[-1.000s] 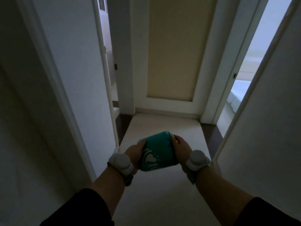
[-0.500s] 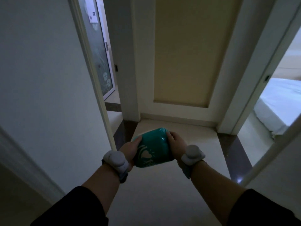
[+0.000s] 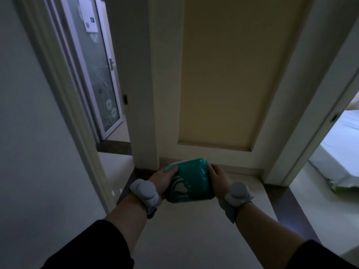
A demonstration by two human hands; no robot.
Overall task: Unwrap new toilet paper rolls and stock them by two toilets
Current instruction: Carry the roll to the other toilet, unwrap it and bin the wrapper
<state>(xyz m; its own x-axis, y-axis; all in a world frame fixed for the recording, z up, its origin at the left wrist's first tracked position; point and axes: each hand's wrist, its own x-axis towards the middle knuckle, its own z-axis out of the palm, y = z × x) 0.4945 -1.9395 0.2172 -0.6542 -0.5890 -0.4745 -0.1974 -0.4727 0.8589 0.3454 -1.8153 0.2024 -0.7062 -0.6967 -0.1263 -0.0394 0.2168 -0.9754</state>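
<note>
I hold a toilet paper roll in its teal plastic wrapper with white heart print, out in front of me over the hallway floor. My left hand grips its left end and my right hand grips its right end. The wrapper is closed around the roll. Both wrists wear grey bands. No toilet is in view.
I stand in a dim narrow hallway. A doorway on the left shows a frosted glass door with a paper notice. A yellow panelled wall closes the hallway ahead. A doorway on the right opens onto a bed with white sheets.
The view has advanced down the hallway: the end wall and both doorways are nearer, and the glass door and bed have come into sight. Both hands keep the same hold on the roll.
</note>
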